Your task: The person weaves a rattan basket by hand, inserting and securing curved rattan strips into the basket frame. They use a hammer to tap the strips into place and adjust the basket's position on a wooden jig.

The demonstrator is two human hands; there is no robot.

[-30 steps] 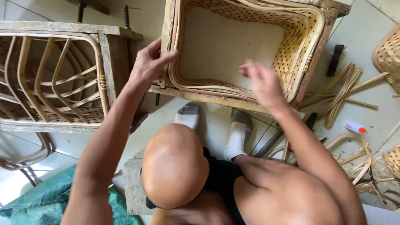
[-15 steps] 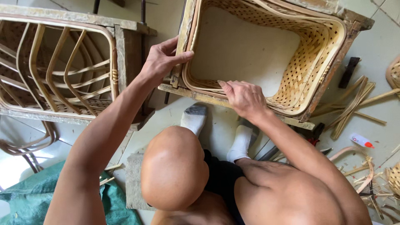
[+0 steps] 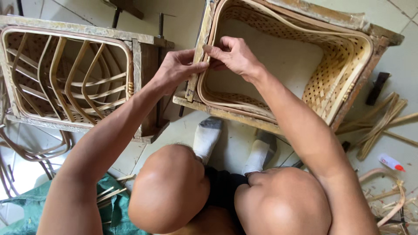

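The person sits low with both knees up, and the woven basket [image 3: 335,65] sits tilted in its wooden frame [image 3: 226,114] on the tiled floor [image 3: 392,26] just past their socked feet [image 3: 207,137], its open mouth turned up toward them, likely so the rim is within easy reach. Both hands meet at the basket's near-left corner. The left hand [image 3: 174,69] is pinched on the frame's edge strip at that corner, thumb and fingertips closed on it, seemingly to steady it. The right hand [image 3: 233,54] comes over the rim from inside, fingers clenched on the cane band [image 3: 201,93] that lines the rim, pressing it toward the frame. To the left stands a second frame [image 3: 146,87] holding a bare cane skeleton [image 3: 65,74], unwoven, touching neither hand. Cut cane strips [image 3: 383,122] lie scattered on the floor at the right edge, near a small white tube with a red cap [image 3: 390,162]. A green cloth [image 3: 26,213] lies bunched by the left knee.
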